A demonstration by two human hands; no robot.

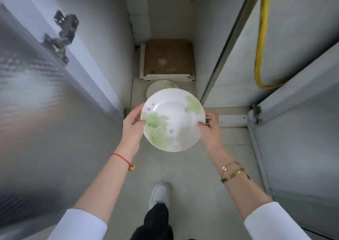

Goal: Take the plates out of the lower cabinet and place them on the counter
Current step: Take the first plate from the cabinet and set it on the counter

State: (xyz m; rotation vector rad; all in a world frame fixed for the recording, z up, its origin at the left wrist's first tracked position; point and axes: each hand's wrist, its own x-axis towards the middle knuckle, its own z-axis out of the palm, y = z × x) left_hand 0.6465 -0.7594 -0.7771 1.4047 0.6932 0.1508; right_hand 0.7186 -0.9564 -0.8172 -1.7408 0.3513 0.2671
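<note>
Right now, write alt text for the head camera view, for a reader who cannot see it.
Seen from above, a left hand and a right hand hold a white plate with green leaf print by its opposite rims in front of an open lower cabinet. A second plate lies on the cabinet floor behind it, before a brown board.

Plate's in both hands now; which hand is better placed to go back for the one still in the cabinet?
Probably the left hand: the second plate lies left of the cabinet's centre. The right hand could keep the held plate.
</note>
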